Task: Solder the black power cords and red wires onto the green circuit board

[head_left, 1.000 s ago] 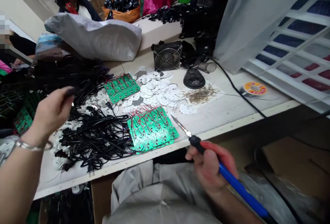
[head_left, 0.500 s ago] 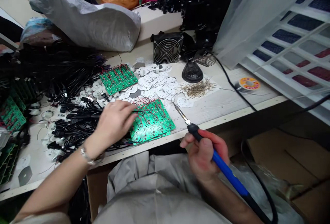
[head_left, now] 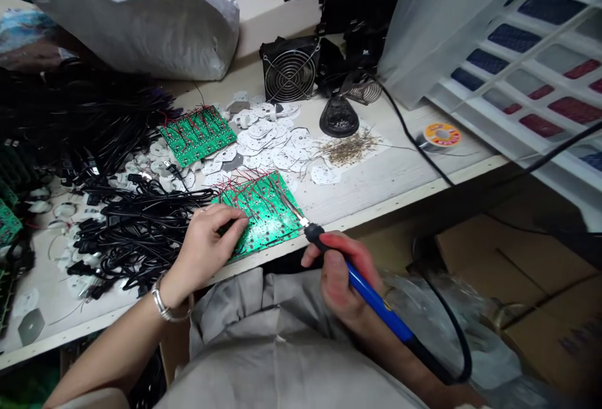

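Observation:
My right hand (head_left: 335, 274) is closed around a blue-handled soldering iron (head_left: 362, 283), whose metal tip reaches onto the right part of a green circuit board panel (head_left: 263, 208) strung with red wires. That panel lies at the near edge of the bench. My left hand (head_left: 209, 243) rests on the panel's left side with fingers curled, pinching something small I cannot make out. A tangle of black cables with plugs (head_left: 136, 233) lies just left of that hand.
A second green panel (head_left: 197, 134) sits farther back among several white round boards (head_left: 270, 142). Behind them are a small black fan (head_left: 288, 73), an iron stand (head_left: 339, 117), a solder spool (head_left: 441, 135) and a grey bag (head_left: 126, 20). Cardboard boxes (head_left: 517, 283) stand lower right.
My left hand came in from the left and settled on the near green panel. The soldering iron swung left until its tip reached the panel. The view tilted down.

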Tool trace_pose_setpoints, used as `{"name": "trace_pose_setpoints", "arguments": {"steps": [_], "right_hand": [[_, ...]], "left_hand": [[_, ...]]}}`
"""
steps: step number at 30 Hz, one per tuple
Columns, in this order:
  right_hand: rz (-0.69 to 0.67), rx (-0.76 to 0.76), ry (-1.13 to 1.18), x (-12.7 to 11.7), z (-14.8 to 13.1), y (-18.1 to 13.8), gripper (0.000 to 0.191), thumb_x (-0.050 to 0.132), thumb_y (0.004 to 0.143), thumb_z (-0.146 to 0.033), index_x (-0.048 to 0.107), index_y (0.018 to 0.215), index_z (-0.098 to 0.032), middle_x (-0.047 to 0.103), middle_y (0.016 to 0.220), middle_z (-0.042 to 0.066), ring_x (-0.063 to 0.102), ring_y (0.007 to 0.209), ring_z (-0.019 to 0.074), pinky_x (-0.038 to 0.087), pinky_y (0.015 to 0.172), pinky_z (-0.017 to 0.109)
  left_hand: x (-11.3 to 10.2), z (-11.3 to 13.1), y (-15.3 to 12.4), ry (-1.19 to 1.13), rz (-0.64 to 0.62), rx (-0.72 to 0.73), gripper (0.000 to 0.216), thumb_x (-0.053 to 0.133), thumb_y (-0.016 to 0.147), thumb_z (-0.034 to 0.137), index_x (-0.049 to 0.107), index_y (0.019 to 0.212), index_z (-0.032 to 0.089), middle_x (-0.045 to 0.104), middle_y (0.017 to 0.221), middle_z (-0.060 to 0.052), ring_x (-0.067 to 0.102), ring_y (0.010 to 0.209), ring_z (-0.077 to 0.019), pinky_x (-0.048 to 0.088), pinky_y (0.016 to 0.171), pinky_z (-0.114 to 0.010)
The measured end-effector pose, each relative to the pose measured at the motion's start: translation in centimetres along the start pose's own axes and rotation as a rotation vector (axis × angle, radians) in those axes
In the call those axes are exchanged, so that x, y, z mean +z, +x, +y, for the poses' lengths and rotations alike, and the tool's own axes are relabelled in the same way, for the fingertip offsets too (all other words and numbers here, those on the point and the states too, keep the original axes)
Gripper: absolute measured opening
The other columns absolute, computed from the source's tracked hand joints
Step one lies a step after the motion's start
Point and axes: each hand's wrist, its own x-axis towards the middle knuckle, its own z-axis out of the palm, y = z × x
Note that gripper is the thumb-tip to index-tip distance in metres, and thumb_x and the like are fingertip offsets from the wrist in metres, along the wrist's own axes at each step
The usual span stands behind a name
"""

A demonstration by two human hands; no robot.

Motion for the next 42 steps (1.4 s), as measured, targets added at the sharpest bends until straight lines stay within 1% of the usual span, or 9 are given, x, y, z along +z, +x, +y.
{"name": "trace_pose_setpoints", "arguments": {"steps": [3, 6, 10, 17, 22, 27, 33, 38, 42], "right_hand": [[-0.017, -0.008, -0.003, 0.2, -0.1, 0.0, 0.019, 0.052, 0.091, -0.021, 0.061, 0.106, -0.026, 0.060, 0.075, -0.003, 0.060, 0.055, 0.0085, 0.050, 0.053, 0.024], [-0.047, 0.014, -0.015, 0.4, -0.4, 0.0, 0.019, 0.051, 0.091, -0.022, 0.060, 0.107, -0.026, 0.059, 0.074, -0.003, 0.059, 0.054, 0.0085, 0.050, 0.053, 0.024], [-0.107, -0.007, -0.057, 0.7, -0.7, 0.0, 0.018, 0.049, 0.092, -0.022, 0.060, 0.107, -0.025, 0.059, 0.071, -0.003, 0.058, 0.054, 0.0090, 0.050, 0.054, 0.024], [-0.343, -0.228, -0.381, 2.9, -0.7, 2.0, 0.013, 0.056, 0.090, -0.021, 0.063, 0.100, -0.023, 0.057, 0.077, 0.002, 0.058, 0.067, 0.0115, 0.050, 0.061, 0.023], [-0.415, -0.257, -0.433, 5.2, -0.4, 3.1, 0.015, 0.059, 0.089, -0.031, 0.066, 0.092, -0.019, 0.053, 0.075, 0.002, 0.056, 0.066, 0.0121, 0.049, 0.061, 0.025], [-0.418, -0.273, -0.417, 6.1, -0.3, 2.6, 0.014, 0.056, 0.089, -0.026, 0.066, 0.083, -0.019, 0.047, 0.070, -0.001, 0.050, 0.062, 0.0105, 0.045, 0.058, 0.023], [-0.397, -0.237, -0.384, 6.0, -0.3, 2.3, 0.010, 0.058, 0.088, -0.027, 0.065, 0.087, -0.020, 0.051, 0.072, 0.000, 0.053, 0.065, 0.0120, 0.046, 0.061, 0.025], [-0.429, -0.269, -0.384, 6.1, -0.4, 3.4, 0.010, 0.057, 0.088, -0.025, 0.066, 0.085, -0.021, 0.049, 0.071, -0.001, 0.053, 0.064, 0.0112, 0.046, 0.061, 0.025], [-0.465, -0.287, -0.361, 6.2, -0.5, 4.4, 0.007, 0.058, 0.086, -0.023, 0.065, 0.084, -0.021, 0.049, 0.071, -0.001, 0.053, 0.064, 0.0107, 0.046, 0.061, 0.025]], "left_hand": [[-0.6, 0.2, -1.3, 0.038, 0.025, -0.058, 0.015, 0.059, 0.086, 0.028, 0.069, 0.077, 0.020, 0.069, 0.077, 0.000, 0.063, 0.076, -0.0156, 0.042, 0.077, -0.033], [-0.9, -0.1, -2.3, 0.196, 0.110, -0.103, 0.016, 0.057, 0.087, 0.027, 0.067, 0.076, 0.020, 0.070, 0.079, -0.001, 0.062, 0.078, -0.0174, 0.035, 0.082, -0.038], [-0.8, -0.4, -2.9, 0.278, 0.135, -0.097, 0.015, 0.057, 0.088, 0.026, 0.066, 0.078, 0.021, 0.070, 0.081, 0.000, 0.062, 0.079, -0.0176, 0.030, 0.084, -0.040], [-1.4, 0.5, -2.8, 0.035, 0.217, 0.087, 0.007, 0.062, 0.085, 0.018, 0.065, 0.079, 0.020, 0.068, 0.077, 0.000, 0.061, 0.077, -0.0152, 0.039, 0.080, -0.036], [-1.5, 0.4, -3.1, -0.103, 0.193, 0.200, 0.008, 0.063, 0.083, 0.013, 0.065, 0.083, 0.021, 0.067, 0.076, 0.000, 0.060, 0.075, -0.0140, 0.043, 0.078, -0.035], [-1.4, 0.1, -3.4, -0.164, 0.212, 0.161, 0.007, 0.061, 0.084, 0.014, 0.065, 0.083, 0.020, 0.067, 0.078, -0.001, 0.060, 0.075, -0.0139, 0.045, 0.076, -0.033], [-1.5, 0.4, -3.2, -0.170, 0.177, 0.121, 0.006, 0.063, 0.084, 0.017, 0.066, 0.081, 0.021, 0.067, 0.076, -0.001, 0.059, 0.074, -0.0144, 0.045, 0.075, -0.033], [-1.7, 0.7, -2.7, -0.154, 0.165, 0.110, 0.011, 0.060, 0.086, 0.024, 0.066, 0.078, 0.021, 0.067, 0.075, -0.002, 0.059, 0.071, -0.0142, 0.046, 0.075, -0.034], [-1.7, 0.5, -2.4, -0.162, 0.158, 0.119, 0.007, 0.061, 0.085, 0.021, 0.065, 0.080, 0.020, 0.067, 0.078, -0.002, 0.059, 0.075, -0.0140, 0.046, 0.075, -0.032]]}}
